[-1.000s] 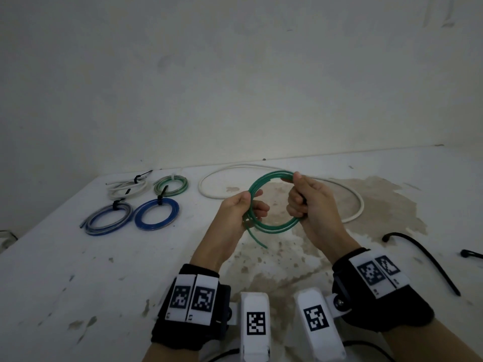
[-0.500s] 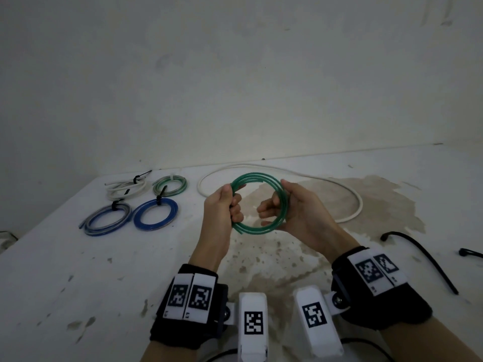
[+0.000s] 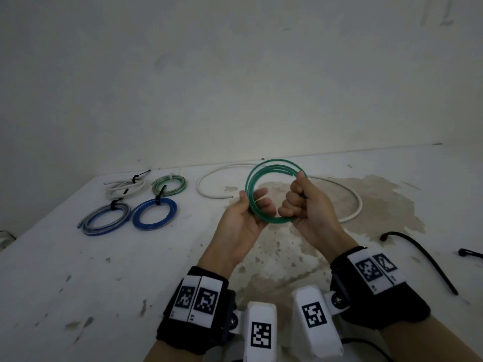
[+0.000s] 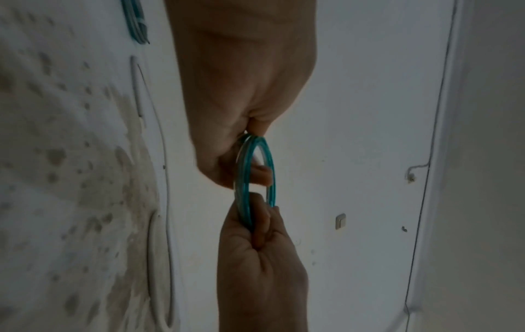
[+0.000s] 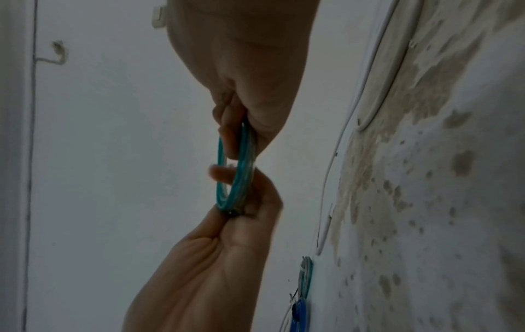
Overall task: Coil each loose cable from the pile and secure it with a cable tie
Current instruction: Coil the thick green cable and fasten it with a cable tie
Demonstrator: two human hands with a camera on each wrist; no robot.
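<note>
Green cable [image 3: 271,178], neat multi-loop coil

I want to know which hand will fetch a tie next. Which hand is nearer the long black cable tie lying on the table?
Right. The right hand grips the green coil just inward of the long black cable tie; the left hand holds the coil's far side, farther off.

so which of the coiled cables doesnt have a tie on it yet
The green coil, held up between the left hand and right hand. The four coils lying at the table's far left each carry a tie already.
</note>
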